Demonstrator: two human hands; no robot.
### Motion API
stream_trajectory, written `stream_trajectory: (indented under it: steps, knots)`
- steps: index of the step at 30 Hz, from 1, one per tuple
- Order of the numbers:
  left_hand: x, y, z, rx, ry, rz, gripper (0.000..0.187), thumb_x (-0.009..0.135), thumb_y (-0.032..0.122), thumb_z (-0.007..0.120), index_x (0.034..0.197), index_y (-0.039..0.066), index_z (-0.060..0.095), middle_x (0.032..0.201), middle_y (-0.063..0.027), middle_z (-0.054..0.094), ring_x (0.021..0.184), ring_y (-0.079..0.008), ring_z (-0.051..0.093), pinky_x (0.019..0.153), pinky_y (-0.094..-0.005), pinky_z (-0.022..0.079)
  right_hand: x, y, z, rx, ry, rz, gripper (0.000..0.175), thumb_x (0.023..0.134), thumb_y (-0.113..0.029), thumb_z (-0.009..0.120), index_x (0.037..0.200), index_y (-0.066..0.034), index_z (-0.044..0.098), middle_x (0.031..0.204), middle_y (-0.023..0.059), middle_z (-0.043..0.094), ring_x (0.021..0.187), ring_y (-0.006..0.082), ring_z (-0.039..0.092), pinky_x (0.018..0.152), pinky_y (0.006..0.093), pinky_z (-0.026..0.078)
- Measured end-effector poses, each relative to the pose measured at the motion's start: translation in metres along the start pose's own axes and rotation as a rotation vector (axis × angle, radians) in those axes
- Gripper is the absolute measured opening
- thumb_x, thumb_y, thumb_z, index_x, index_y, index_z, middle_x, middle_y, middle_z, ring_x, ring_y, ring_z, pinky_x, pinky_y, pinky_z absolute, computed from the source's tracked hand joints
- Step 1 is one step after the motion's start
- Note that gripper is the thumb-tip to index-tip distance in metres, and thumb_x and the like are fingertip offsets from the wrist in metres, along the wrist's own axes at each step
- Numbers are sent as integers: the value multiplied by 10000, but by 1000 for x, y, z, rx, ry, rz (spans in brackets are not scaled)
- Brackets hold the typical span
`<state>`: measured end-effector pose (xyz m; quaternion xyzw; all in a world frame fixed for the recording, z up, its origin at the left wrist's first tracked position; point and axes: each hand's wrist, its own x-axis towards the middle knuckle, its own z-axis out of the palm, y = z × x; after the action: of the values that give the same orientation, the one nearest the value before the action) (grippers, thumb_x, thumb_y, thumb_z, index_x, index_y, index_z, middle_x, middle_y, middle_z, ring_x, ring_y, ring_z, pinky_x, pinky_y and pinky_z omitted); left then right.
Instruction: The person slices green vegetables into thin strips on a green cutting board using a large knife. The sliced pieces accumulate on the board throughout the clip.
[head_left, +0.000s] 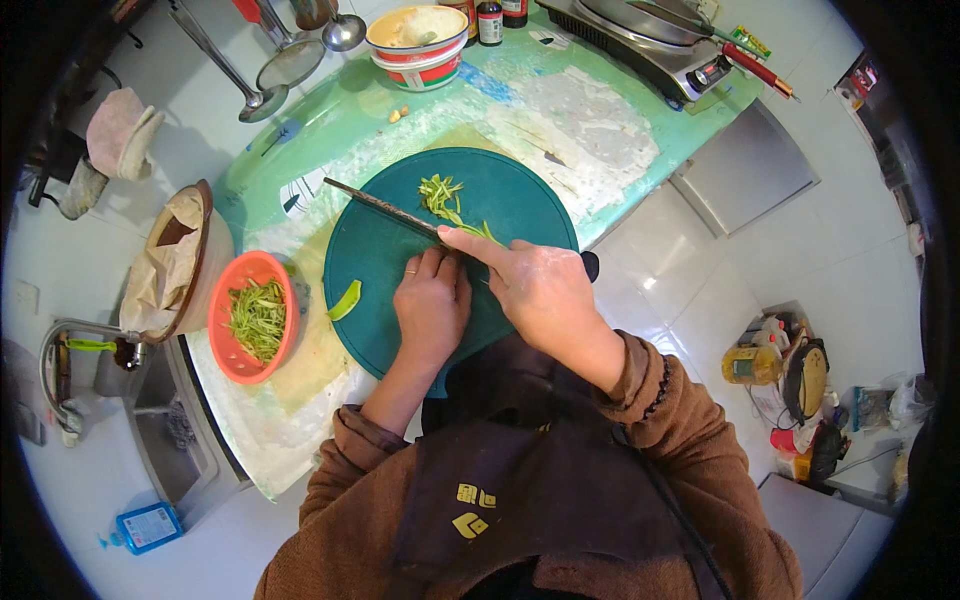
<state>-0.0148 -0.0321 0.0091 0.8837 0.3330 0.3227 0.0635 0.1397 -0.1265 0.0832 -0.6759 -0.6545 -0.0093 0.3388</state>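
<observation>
My right hand (546, 289) grips a kitchen knife (386, 208), its index finger laid along the top of the blade. The blade slants across a round dark-green cutting board (390, 169) towards the upper left. Close against the knife, my left hand (429, 311) rests on the board with curled fingers. Its fingertips are hidden, so what lies under them cannot be seen. Beyond the blade sits a small heap of green vegetable shreds (441, 193), with more strips near the right index finger. One curved green vegetable piece (345, 300) lies at the board's left edge.
Left of the board stands an orange plastic basket (216, 330) of green shreds, beside a paper-covered crock (217, 259) and a sink (169, 450). Behind are stacked tubs (420, 64), hanging ladles (262, 103) and an induction cooker (675, 71). White powder dusts the green tablecloth (330, 97).
</observation>
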Motion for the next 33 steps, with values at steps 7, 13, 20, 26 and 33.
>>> stream_trajectory:
  steps: [7,13,20,26,33]
  knots:
    - [-2,-1,6,-15,56,34,255,866,51,742,1116,2,753,1107,-164,728,993,-375,701,849,-456,592,-4,12,-28,-14,-160,196,650,917,-68,733,1475,-392,653,1052,137,778,850,386,727,723,464,582]
    - [-2,-1,7,-46,64,1,198,875,49,736,1064,-10,736,1111,-162,728,981,-373,698,842,-455,590,-15,-1,-47,2,-203,211,656,907,-61,744,1463,-402,665,994,139,778,821,383,725,713,450,584]
    - [-3,-2,5,-29,45,22,187,875,45,727,1051,-18,727,1100,-178,720,967,-380,690,828,-459,585,-20,-10,-41,-127,-123,115,629,900,-86,731,1447,-393,681,738,98,656,675,326,685,603,433,561]
    - [1,0,3,-36,83,42,163,848,37,740,1002,-14,723,1047,-178,714,939,-382,691,794,-468,584,-16,-12,-33,-187,-103,-8,678,880,-75,703,1485,-377,655,675,83,565,600,306,646,531,438,522]
    - [1,1,4,-28,51,39,160,852,21,727,1009,-12,722,992,-171,695,904,-388,684,783,-468,583,-2,-3,4,-6,-23,11,691,855,-50,713,1494,-310,658,679,117,604,625,326,646,569,447,525]
